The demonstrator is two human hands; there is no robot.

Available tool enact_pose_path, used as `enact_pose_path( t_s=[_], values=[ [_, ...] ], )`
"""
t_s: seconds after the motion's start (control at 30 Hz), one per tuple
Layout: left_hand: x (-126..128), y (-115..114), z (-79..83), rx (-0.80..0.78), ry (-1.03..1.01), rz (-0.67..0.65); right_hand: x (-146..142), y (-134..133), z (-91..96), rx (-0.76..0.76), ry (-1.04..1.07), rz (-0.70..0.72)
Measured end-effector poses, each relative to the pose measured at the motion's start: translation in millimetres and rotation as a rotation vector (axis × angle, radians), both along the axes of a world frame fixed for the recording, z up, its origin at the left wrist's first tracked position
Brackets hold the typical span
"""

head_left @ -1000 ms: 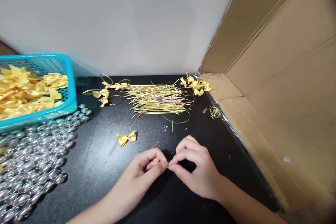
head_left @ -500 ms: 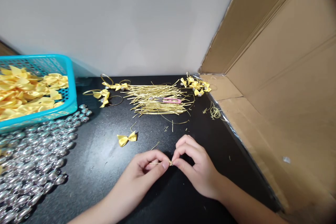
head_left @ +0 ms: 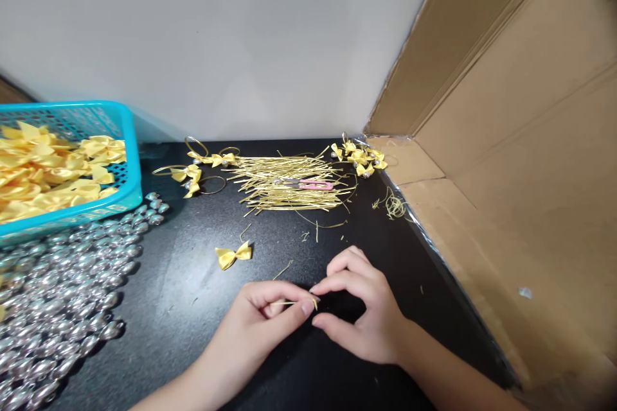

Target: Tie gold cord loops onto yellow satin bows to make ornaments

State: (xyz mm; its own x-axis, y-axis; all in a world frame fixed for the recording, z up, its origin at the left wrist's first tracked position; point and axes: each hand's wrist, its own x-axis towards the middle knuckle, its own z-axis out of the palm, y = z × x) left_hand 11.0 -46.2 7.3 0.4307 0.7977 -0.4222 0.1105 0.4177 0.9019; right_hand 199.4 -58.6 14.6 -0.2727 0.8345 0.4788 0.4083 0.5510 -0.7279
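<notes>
Low over the black table, my left hand (head_left: 274, 321) pinches a thin gold tie (head_left: 283, 302) between thumb and forefinger. A small bent end of the tie sticks out past the fingertips; the rest runs back into the palm and is partly hidden. My right hand (head_left: 364, 308) is just to the right, thumb and forefinger apart around that end, its forefinger tip close to it. Left of my hands lies a yellow ribbon bow (head_left: 234, 255). Behind them is a pile of gold ties (head_left: 289, 202), with pink-handled snips (head_left: 313, 185) resting on top.
A blue basket (head_left: 134, 160) of yellow bows stands at the left. Many silver beads (head_left: 72, 308) spread in front of it. Bows with beads and gold loops (head_left: 190, 173) lie at the back, others (head_left: 361, 157) at the right. A tangle of gold thread (head_left: 395, 207) sits near a cardboard wall (head_left: 520, 109).
My right thumb and forefinger have parted from the tie's end and spread. My left hand keeps its pinch in nearly the same place.
</notes>
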Motion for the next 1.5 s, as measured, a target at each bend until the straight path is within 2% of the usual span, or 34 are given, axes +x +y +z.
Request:
enact_pose_path(
  t_s=[0.17, 0.4, 0.67, 0.8, 1.0, 1.3, 1.5],
  values=[
    [0.3, 0.1, 0.0, 0.02, 0.023, 0.02, -3.1, -2.8, -6.8, 0.206, -0.084, -0.108],
    [-0.4, 0.1, -3.1, -0.016, 0.063, 0.011, -4.4, -4.9, -6.1, 0.293, -0.144, -0.144],
    [-0.6, 0.2, 1.1, -0.045, 0.087, 0.006, -6.4, -3.3, -1.3, 0.052, -0.007, -0.195],
    [-1.0, 0.8, 1.1, -0.056, 0.068, 0.006, -5.3, -3.5, -1.4, -0.004, 0.019, -0.145],
    [-0.4, 2.2, 0.0, 0.01, 0.047, -0.012, -7.0, -1.7, -5.5, -0.032, 0.011, -0.049],
    [0.5, 4.7, 2.8, -0.003, 0.031, -0.033, -9.5, 0.6, -6.3, -0.014, 0.076, -0.064],
    [-0.2, 4.6, 4.5, 0.002, 0.031, -0.033, -8.6, 0.3, -6.7, -0.152, 0.123, 0.005]
  ],
)
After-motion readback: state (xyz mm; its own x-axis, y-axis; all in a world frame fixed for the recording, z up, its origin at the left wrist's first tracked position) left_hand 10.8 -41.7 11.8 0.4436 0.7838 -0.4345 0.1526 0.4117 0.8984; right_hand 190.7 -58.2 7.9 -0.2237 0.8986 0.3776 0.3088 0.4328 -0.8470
